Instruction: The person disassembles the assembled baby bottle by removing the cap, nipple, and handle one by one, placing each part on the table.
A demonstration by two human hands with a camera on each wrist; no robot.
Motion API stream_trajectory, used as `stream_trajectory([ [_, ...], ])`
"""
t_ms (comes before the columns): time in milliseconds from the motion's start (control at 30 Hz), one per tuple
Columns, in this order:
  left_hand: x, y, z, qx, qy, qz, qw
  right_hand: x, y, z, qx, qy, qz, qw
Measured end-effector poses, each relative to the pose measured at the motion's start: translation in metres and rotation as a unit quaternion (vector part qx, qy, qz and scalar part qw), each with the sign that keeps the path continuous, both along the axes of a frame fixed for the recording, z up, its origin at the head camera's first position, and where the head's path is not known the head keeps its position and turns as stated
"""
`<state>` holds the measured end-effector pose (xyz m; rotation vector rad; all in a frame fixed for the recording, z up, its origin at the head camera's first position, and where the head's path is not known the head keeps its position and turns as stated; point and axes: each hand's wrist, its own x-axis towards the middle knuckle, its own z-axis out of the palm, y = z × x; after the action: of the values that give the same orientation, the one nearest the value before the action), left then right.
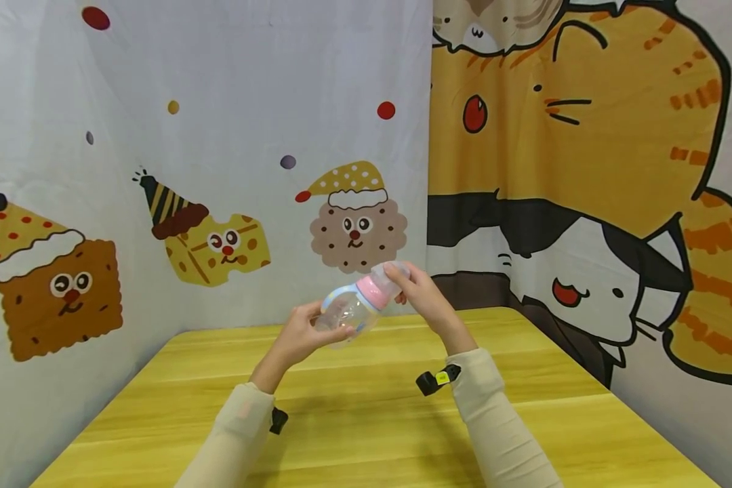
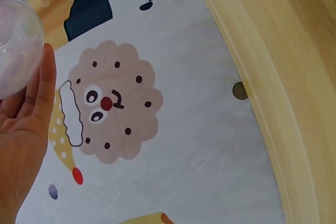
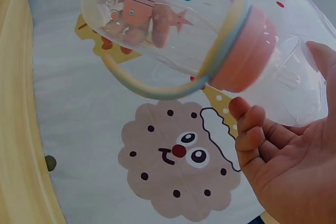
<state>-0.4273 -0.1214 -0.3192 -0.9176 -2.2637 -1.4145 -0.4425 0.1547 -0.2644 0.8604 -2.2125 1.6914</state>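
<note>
A clear baby bottle (image 1: 349, 313) is held tilted above the table, its top pointing up to the right. My left hand (image 1: 300, 337) grips the rounded body; in the left wrist view only the bottle's clear base (image 2: 20, 45) and part of that hand show. My right hand (image 1: 423, 293) holds the translucent cap (image 3: 294, 90) between thumb and fingers. The cap sits against the pink collar (image 3: 249, 51). A pale yellow and blue handle (image 3: 157, 91) curves out beside the body, which bears printed sea creatures.
Below the hands lies a yellow wood-grain table (image 1: 354, 420). Behind it hangs a white curtain (image 1: 280, 81) printed with cartoon snacks, and to the right a curtain with cartoon cats (image 1: 616, 135). Dark straps with small devices (image 1: 438, 379) are on both wrists.
</note>
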Motion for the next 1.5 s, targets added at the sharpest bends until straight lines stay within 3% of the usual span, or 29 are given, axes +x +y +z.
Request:
stream_trajectory([
  [333, -0.001, -0.009, 0.004, 0.003, 0.002, 0.011, 0.9999, -0.002, 0.007, 0.005, -0.055, -0.007, -0.008, 0.998],
  [700, 0.003, -0.011, 0.003, 0.009, -0.009, 0.011, 0.9999, -0.001, 0.013, 0.001, -0.075, -0.015, -0.009, 0.997],
  [1067, 0.004, -0.014, 0.014, 0.001, 0.023, 0.022, 0.9995, -0.011, 0.017, 0.000, -0.070, -0.059, -0.109, 0.990],
  [1333, 0.003, -0.019, 0.023, 0.010, 0.032, 0.034, 0.9988, -0.028, 0.020, -0.011, -0.066, -0.074, -0.120, 0.988],
  [1500, 0.005, -0.023, 0.026, 0.012, 0.030, 0.037, 0.9988, -0.029, 0.020, -0.017, -0.022, -0.069, -0.161, 0.984],
])
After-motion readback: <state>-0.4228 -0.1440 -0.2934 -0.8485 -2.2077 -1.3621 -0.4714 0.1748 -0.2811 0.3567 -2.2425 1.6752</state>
